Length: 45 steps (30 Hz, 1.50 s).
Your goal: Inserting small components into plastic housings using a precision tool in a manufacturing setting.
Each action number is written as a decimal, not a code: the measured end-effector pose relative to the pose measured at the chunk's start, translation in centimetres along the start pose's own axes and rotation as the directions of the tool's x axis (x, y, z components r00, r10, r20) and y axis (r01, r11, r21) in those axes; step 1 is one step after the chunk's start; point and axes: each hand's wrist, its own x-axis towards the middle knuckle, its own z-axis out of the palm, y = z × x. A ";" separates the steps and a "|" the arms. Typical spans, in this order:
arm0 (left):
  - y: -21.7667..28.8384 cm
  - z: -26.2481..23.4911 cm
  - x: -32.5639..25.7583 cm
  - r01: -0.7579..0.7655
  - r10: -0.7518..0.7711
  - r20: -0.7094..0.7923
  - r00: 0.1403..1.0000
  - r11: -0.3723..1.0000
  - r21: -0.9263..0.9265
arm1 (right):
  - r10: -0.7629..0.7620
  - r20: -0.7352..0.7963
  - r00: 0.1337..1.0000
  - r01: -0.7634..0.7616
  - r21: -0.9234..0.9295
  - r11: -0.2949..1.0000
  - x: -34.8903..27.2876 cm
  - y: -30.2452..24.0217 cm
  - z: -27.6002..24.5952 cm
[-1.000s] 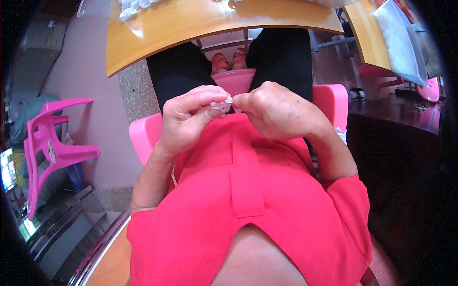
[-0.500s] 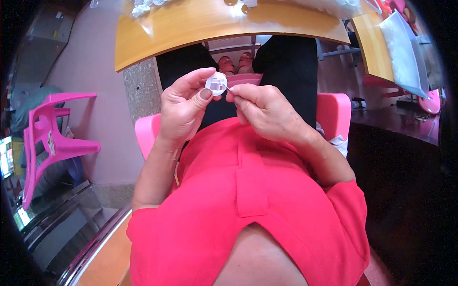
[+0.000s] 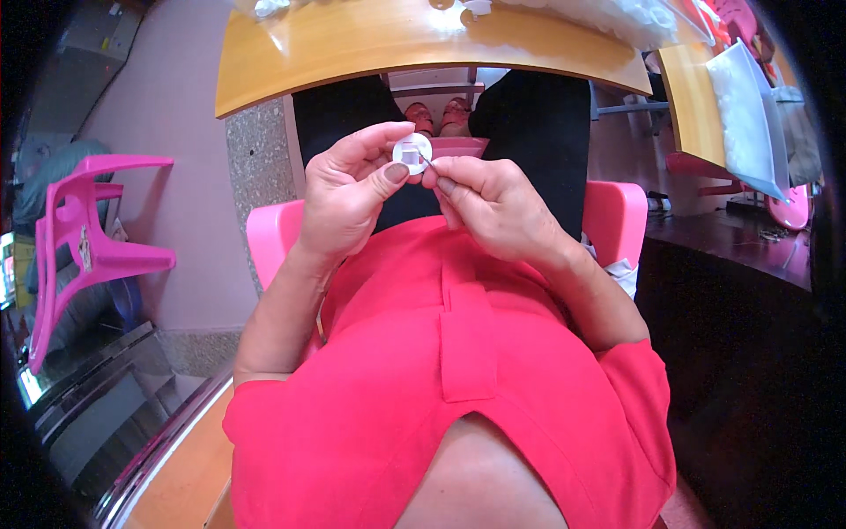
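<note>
Above my lap, my left hand (image 3: 357, 185) is closed with thumb and fingers around the edge of a small round white plastic piece (image 3: 407, 166). A squarish greyish patch shows in the middle of its face. My right hand (image 3: 493, 198) pinches a thin dark tool (image 3: 429, 163), like a small pick or tweezers; its exact kind is too small to tell. The tool's tip meets the right side of the round piece. Both hands are close together, nearly touching at the piece.
A wooden table (image 3: 352, 55) stands just beyond my hands, with white plastic pieces along its far side. At the right, a tray (image 3: 740, 110) holds many white pieces. A pink plastic stool (image 3: 88, 238) lies at the left by the wall. Pink chair arms flank me.
The hands and the round piece sit slightly further right in the picture, and the view has shifted a little. The piece's face looks turned slightly; both grips stay the same.
</note>
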 end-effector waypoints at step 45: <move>0.0 -0.4 0.3 0.142 -0.216 0.130 0.968 0.892 0.429 | 0.004 0.198 0.980 0.102 -0.525 0.845 0.2 -0.2 -1.9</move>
